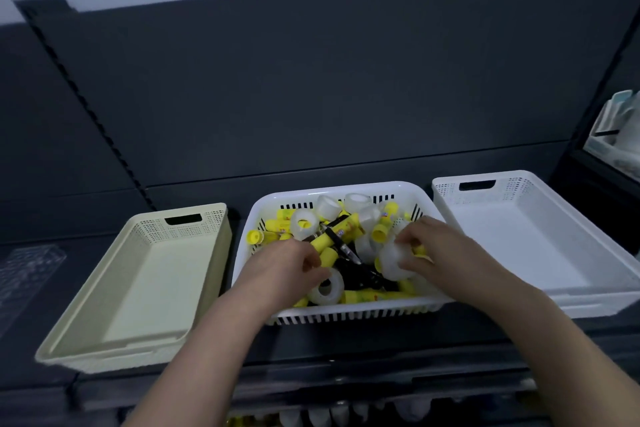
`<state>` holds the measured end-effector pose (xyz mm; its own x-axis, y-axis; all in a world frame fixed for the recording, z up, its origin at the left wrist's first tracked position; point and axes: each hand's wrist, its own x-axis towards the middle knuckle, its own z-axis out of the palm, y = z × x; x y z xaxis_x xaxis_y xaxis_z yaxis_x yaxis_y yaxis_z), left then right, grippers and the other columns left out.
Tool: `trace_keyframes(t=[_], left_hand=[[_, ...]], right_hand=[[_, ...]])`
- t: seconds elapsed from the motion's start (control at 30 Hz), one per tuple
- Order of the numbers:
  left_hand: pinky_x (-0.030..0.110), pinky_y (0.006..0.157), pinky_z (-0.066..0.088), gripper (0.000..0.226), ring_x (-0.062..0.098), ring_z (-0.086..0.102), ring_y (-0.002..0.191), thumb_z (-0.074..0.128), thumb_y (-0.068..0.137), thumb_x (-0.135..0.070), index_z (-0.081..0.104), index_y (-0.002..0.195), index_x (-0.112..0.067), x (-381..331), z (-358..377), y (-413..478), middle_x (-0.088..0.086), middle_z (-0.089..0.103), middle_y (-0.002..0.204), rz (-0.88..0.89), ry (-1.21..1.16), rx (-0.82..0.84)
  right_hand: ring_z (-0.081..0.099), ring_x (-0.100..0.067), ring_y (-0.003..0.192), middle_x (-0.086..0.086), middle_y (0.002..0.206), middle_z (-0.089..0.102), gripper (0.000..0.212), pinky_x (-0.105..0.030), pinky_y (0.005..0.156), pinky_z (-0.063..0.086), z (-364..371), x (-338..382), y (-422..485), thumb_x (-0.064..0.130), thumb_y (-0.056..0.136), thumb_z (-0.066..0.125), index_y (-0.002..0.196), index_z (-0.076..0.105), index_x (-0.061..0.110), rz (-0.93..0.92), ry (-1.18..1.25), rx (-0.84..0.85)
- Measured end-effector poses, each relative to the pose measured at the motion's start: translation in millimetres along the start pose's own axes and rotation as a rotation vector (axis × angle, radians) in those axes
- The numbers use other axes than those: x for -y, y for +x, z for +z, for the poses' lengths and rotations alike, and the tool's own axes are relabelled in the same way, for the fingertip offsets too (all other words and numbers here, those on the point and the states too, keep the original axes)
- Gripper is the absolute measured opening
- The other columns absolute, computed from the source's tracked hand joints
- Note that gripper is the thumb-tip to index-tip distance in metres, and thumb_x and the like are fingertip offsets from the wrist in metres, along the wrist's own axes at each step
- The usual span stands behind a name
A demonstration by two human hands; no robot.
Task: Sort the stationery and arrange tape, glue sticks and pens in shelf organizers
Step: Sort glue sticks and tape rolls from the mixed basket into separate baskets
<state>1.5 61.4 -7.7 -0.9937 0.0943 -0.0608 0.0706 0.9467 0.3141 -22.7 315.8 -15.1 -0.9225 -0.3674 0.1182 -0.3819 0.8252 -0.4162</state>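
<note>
In the middle white basket [332, 314], both your hands reach in, palms down. Your right hand [440, 246] curls its fingers round a tape roll [389, 263]. Your left hand [287, 263] is curled too, but I cannot tell what it grips. Between them a black pen [337, 243] lies diagonally, far-left to near-right.

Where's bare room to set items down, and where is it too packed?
Bare floors: the cream tray left of the middle basket, the white tray right of it. The basket is packed with tape rolls, glue sticks and pens, with the left hand and right hand in it.
</note>
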Motion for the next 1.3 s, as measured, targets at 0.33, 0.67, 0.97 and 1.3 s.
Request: trace_keyframes(t=[0.33, 0.67, 0.97, 1.3], left_hand=[[0.032, 0.07, 0.048, 0.023, 0.012, 0.058, 0.08, 0.071, 0.078, -0.039, 0.054, 0.091, -0.03, -7.3, 4.2, -11.5, -0.01, 0.059, 0.086, -0.135, -0.234, -0.142], [0.033, 0.072, 0.048, 0.029, 0.019, 0.06, 0.094, 0.067, 0.084, -0.036, 0.063, 0.11, -0.026, 98.1, -42.9, -38.6, -0.002, 0.062, 0.107, -0.513, -0.062, -0.525], [0.029, 0.081, 0.046, 0.032, 0.022, 0.058, 0.107, 0.055, 0.088, -0.026, 0.061, 0.119, -0.024, 206.4, -41.5, -28.0, 0.001, 0.059, 0.121, -0.572, 0.168, -0.153], [0.033, 0.08, 0.049, 0.03, 0.021, 0.057, 0.109, 0.052, 0.092, -0.018, 0.062, 0.119, -0.027, 256.4, -55.3, -27.5, -0.003, 0.062, 0.12, -0.288, 0.173, -0.278]], right_hand=[[0.054, 0.001, 0.088, 0.018, 0.094, 0.057, 0.025, -0.023, 0.077, 0.044, -1.4, 12.4, 5.6, 0.039, 0.081, 0.068, 0.104, 0.06, 0.031, -0.074, 0.21, -0.205], [0.052, -0.002, 0.09, 0.018, 0.095, 0.054, 0.023, -0.027, 0.077, 0.046, 21.5, 79.5, 43.0, 0.039, 0.083, 0.065, 0.104, 0.059, 0.034, -0.235, 0.187, -0.172], [0.05, -0.001, 0.093, 0.021, 0.094, 0.052, 0.024, -0.026, 0.075, 0.046, 60.7, 159.9, 77.9, 0.041, 0.087, 0.059, 0.109, 0.058, 0.033, -0.307, 0.133, -0.138], [0.056, -0.016, 0.101, 0.008, 0.106, 0.063, 0.027, -0.032, 0.08, 0.038, 121.0, 248.8, 128.3, 0.042, 0.091, 0.051, 0.113, 0.062, 0.03, -0.367, -0.116, -0.025]])
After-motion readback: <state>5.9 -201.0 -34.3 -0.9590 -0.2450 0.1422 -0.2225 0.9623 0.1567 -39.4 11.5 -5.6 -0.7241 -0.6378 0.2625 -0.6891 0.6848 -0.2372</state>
